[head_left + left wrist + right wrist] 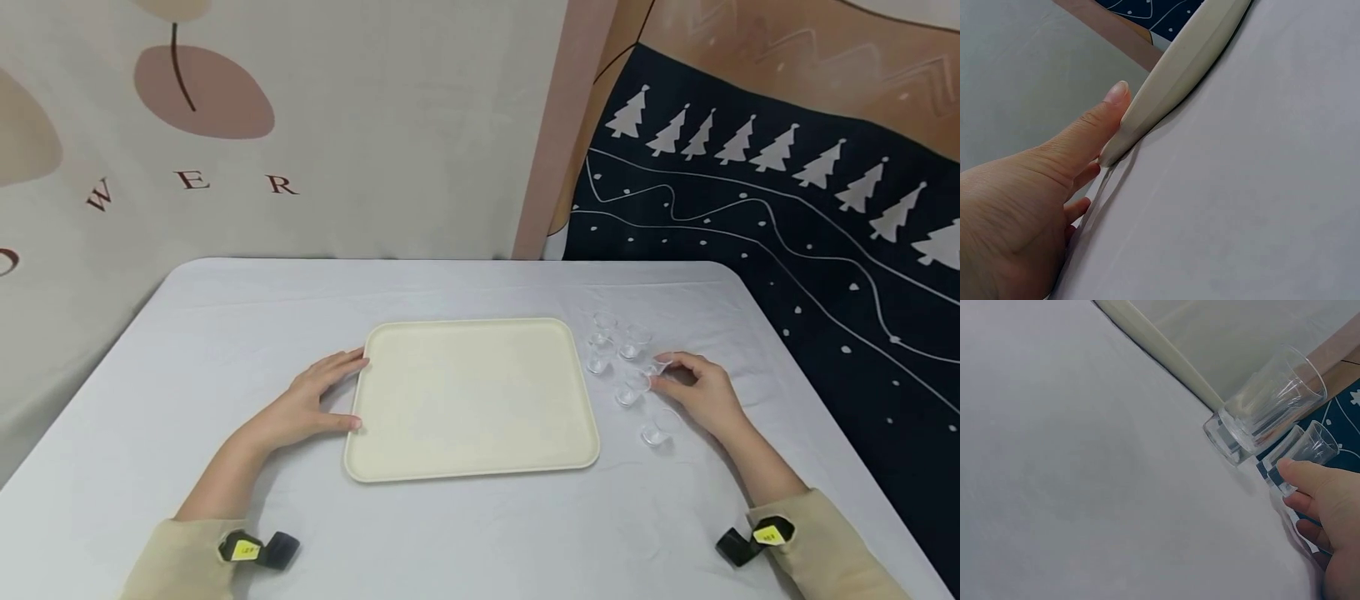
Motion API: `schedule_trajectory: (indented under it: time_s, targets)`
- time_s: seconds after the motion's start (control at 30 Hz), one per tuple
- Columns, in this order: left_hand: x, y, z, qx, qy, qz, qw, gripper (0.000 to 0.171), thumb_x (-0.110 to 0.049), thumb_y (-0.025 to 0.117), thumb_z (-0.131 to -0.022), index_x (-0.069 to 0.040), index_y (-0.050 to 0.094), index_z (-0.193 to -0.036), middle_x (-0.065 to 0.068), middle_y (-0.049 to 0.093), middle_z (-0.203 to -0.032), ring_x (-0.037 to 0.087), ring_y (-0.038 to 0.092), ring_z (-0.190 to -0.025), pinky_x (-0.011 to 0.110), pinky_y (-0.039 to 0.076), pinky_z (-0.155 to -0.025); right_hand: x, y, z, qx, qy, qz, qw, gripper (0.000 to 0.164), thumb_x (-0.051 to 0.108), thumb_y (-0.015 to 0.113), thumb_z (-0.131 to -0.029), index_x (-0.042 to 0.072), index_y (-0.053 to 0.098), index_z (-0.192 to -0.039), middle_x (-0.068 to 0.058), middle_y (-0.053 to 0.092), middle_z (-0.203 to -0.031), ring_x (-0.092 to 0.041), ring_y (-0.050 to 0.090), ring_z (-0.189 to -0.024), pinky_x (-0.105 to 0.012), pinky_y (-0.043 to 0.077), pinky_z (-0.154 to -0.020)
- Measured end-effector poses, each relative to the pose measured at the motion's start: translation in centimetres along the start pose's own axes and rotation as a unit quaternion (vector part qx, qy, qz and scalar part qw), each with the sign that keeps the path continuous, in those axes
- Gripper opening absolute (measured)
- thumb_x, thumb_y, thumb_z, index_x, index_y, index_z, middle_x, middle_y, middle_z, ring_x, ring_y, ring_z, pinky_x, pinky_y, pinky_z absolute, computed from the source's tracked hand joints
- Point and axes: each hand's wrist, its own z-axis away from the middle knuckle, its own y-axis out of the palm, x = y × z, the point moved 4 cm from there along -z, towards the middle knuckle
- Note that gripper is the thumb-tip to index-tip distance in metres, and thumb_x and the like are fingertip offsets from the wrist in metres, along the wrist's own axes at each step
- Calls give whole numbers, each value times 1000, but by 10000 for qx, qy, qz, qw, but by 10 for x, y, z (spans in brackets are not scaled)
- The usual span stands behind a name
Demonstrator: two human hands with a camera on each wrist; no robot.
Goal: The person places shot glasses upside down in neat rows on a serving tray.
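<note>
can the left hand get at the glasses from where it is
Probably not without moving: the left hand touches the left edge of the tray, and the tray's full width lies between it and the glasses.

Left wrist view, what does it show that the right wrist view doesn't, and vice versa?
Only the left wrist view shows the left hand, touching the tray. Only the right wrist view shows the right hand, pinching a clear cup, with other cups nearby. Both show part of the tray, the white tablecloth and the dark blue cloth.
</note>
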Motion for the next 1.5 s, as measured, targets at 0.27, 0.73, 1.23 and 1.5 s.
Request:
schedule_trajectory:
  time_s: [0.27,0.73,1.23,1.5]
  targets:
    - [-1,1,0,-48,-89,39,9999,94,-38,83,-70,-4,39,-145,16,24,-155,45,10,-140,72,5,-103,8,-9,4,-95,241,17,9997,34,23,73,-87,3,65,-113,-16,64,-103,-22,53,-92,-25,42,-76]
    - [1,0,0,-78,-28,-30,10000,93,-40,82,-70,-6,40,-145,14,24,-155,44,11,-140,72,6,-103,36,-29,6,-571,47,-176,9982,26,16,75,-84,2,66,-104,5,61,-95,-24,45,-86,-31,34,-68]
    - [0,0,1,-109,27,12,9999,91,-36,84,-70,-5,41,-144,15,25,-155,44,12,-140,72,6,-103,74,-40,12,-831,-482,-398,9946,24,2,76,-80,1,66,-101,18,58,-91,-13,44,-82,-20,36,-62]
    - [0,0,1,-121,45,32,9999,91,-37,83,-70,-5,41,-144,15,25,-155,45,12,-140,72,6,-103,105,-36,16,-767,-971,-836,9888,27,-9,76,-74,-2,68,-100,20,62,-92,-10,49,-84,-22,36,-71]
